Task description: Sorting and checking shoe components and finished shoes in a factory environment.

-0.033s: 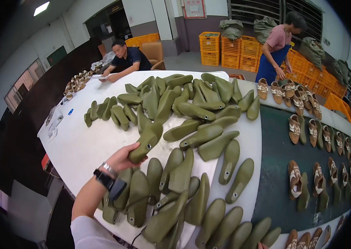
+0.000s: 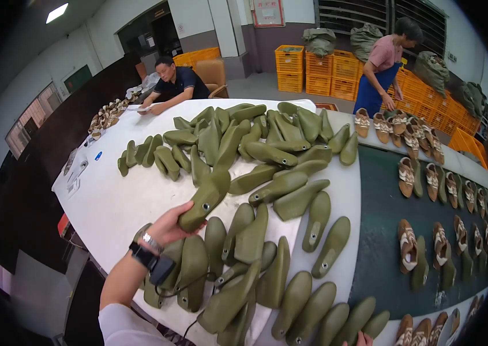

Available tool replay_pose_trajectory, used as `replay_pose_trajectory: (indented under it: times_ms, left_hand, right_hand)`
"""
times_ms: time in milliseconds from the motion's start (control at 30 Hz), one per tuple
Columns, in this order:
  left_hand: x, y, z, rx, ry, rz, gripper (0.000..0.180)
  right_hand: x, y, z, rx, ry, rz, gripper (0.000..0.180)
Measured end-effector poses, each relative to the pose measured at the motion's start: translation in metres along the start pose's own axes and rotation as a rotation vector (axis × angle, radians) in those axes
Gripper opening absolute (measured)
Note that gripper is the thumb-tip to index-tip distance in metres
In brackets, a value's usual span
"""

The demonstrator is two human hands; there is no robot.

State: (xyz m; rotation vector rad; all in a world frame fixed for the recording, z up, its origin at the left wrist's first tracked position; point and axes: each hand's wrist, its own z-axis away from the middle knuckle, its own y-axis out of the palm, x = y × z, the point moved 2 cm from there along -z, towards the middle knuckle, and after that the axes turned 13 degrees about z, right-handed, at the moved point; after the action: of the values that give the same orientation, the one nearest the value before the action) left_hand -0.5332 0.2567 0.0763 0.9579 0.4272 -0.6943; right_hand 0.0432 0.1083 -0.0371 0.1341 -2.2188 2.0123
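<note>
My left hand point(image 2: 170, 226) is closed around the heel end of an olive-green shoe last point(image 2: 208, 196), held tilted above the table with its toe pointing away. Below that wrist, several more shoe lasts point(image 2: 193, 265) lie close together. Only the fingertips of my right hand point(image 2: 363, 339) show at the lower edge, pressed against the near end of another green shoe last point(image 2: 357, 318) in a row. The rest of that hand is cut off by the frame. A large heap of lasts point(image 2: 209, 138) covers the table's far middle.
Brown-and-white shoes point(image 2: 408, 245) stand beside lasts on the dark green surface point(image 2: 379, 230) at right. A seated person point(image 2: 180, 83) holds papers across the white table point(image 2: 105, 196). Another person in a blue apron point(image 2: 379, 83) handles shoes near orange crates point(image 2: 290, 69).
My right fingertips show a little more at the lower edge. The view has shifted slightly; my left hand keeps its hold on the shoe last.
</note>
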Motion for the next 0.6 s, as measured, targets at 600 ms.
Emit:
replay_pose_trajectory:
  times_ms: [600]
  left_hand:
    - [0.374, 0.094, 0.105, 0.289, -0.37, 0.428, 0.051]
  right_hand:
    - [-0.022, 0.039, 0.009, -0.286, -0.13, -0.082, 0.05]
